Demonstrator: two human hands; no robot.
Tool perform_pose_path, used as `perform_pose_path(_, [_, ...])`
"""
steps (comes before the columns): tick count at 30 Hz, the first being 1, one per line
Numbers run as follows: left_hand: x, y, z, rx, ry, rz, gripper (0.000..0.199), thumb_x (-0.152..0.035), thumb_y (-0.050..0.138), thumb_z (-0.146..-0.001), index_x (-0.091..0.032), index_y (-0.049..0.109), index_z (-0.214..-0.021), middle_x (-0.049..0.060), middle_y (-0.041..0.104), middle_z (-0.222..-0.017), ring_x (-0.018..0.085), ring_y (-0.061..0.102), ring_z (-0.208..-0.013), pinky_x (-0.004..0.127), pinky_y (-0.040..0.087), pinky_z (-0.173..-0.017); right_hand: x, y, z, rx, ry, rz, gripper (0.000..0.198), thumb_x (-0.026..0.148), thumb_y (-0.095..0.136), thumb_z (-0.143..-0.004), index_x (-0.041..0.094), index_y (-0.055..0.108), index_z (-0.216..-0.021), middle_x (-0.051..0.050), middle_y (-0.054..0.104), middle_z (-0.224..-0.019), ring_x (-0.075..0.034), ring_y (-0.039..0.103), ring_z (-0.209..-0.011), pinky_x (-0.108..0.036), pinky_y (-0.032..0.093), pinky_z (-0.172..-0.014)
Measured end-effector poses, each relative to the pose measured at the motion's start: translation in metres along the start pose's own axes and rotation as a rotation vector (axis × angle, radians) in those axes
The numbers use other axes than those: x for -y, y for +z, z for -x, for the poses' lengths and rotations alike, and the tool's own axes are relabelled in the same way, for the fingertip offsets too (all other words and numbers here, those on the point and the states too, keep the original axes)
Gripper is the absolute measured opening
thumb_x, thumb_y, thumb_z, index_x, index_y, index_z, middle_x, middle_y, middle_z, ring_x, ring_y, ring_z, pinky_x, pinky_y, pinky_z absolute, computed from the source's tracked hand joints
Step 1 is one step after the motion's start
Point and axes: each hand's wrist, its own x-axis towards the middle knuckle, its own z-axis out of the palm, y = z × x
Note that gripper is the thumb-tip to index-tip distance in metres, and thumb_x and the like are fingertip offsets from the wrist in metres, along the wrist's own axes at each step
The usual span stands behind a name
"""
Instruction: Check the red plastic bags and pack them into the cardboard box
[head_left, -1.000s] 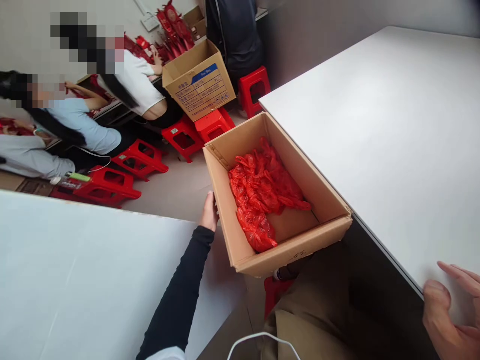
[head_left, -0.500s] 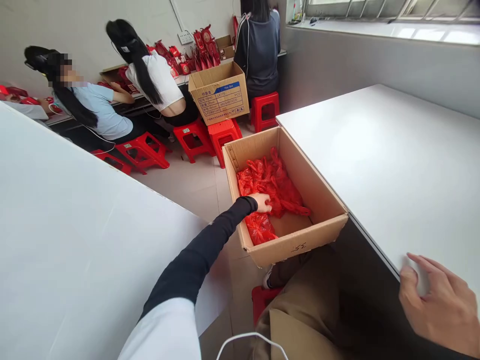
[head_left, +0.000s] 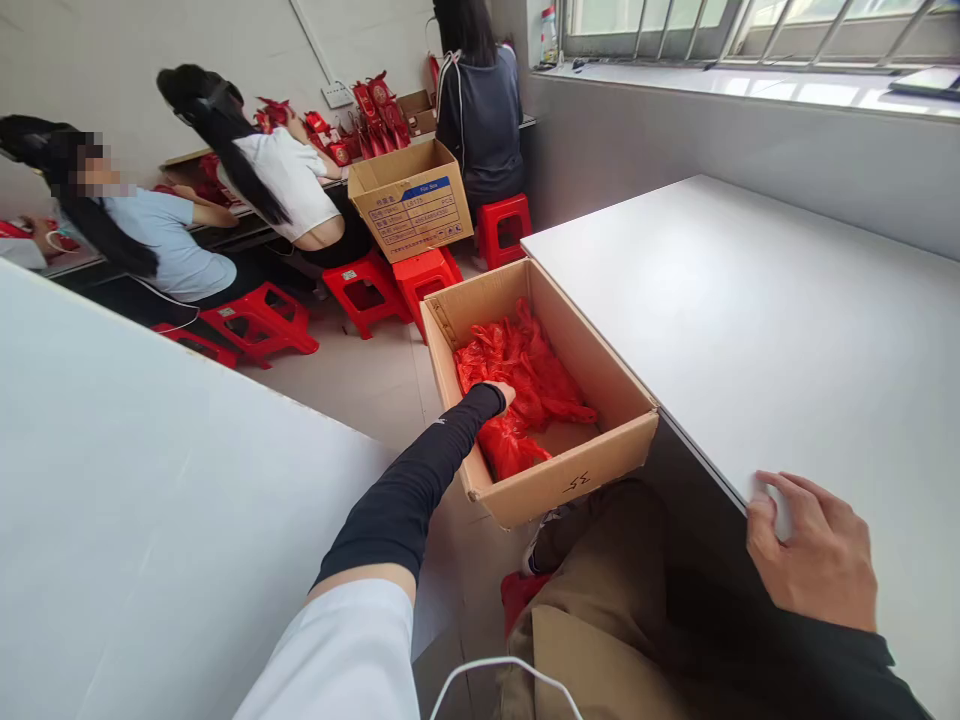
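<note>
Red bags (head_left: 551, 385) lie beneath the left hand (head_left: 507, 393), grip unclear; right grip (head_left: 817, 555) loosely parted.

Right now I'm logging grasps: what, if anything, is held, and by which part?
Cannot tell for the left hand: its grip is hidden at the red bags in the box. The right hand at the table holds nothing visible.

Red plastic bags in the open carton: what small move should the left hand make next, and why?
I'd probably close the left hand on the red plastic bags just under it. It reaches into the open carton, right over them, but its grip is hidden, so a firm hold can't be confirmed. The right hand is away at the edge of the white table.
</note>
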Motion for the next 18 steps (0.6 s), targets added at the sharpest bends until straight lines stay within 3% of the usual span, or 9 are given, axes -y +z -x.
perform_pose_path(9, [0.008, 0.001, 0.02, -0.057, -0.067, 0.032, 0.033, -0.034, 0.063, -0.096, -0.016, 0.062, -0.124, 0.011, 0.061, -0.13, 0.025, 0.062, -0.115, 0.047, 0.054, -0.097, 0.016, -0.015, 0.0, 0.049, 0.081, 0.052, 0.036, 0.034, 0.052, -0.098, 0.024, 0.067, -0.129, -0.008, 0.061, -0.137, -0.04, 0.053, -0.131, -0.049, 0.042, -0.116])
perform_pose_path(18, [0.028, -0.029, 0.022, -0.009, 0.132, 0.091, 0.028, -0.035, 0.063, -0.096, -0.014, 0.065, -0.114, 0.009, 0.067, -0.115, 0.02, 0.066, -0.102, 0.042, 0.057, -0.09, 0.01, -0.006, -0.002, 0.022, 0.009, 0.014, 0.038, 0.037, 0.047, -0.099, 0.017, 0.069, -0.122, -0.014, 0.062, -0.132, -0.041, 0.056, -0.127, -0.055, 0.041, -0.114])
